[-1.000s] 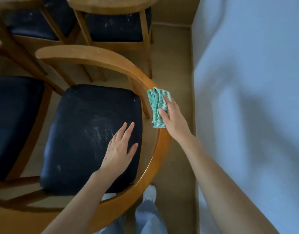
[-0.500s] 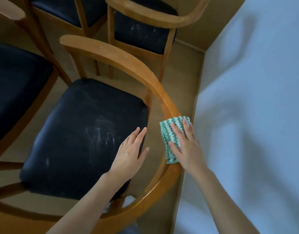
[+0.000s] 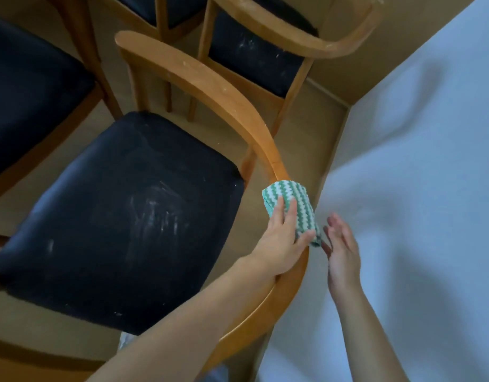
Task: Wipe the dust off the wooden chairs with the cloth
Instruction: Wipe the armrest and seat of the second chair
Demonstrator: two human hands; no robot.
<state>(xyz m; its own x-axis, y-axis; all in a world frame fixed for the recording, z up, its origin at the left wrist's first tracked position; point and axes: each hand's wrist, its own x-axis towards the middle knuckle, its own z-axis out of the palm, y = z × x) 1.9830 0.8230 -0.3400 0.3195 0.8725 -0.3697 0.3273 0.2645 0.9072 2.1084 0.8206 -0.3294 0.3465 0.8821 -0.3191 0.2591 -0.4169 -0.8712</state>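
Head view: left hand (image 3: 282,244) grips cloth (image 3: 302,206) (draped over chair rail (image 3: 210,86)); right hand (image 3: 342,255) spread.

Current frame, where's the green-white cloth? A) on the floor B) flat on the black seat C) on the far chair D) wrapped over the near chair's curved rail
D: the cloth wraps over the near chair's curved rail, with the left hand gripping it there; the right hand is open beside it.
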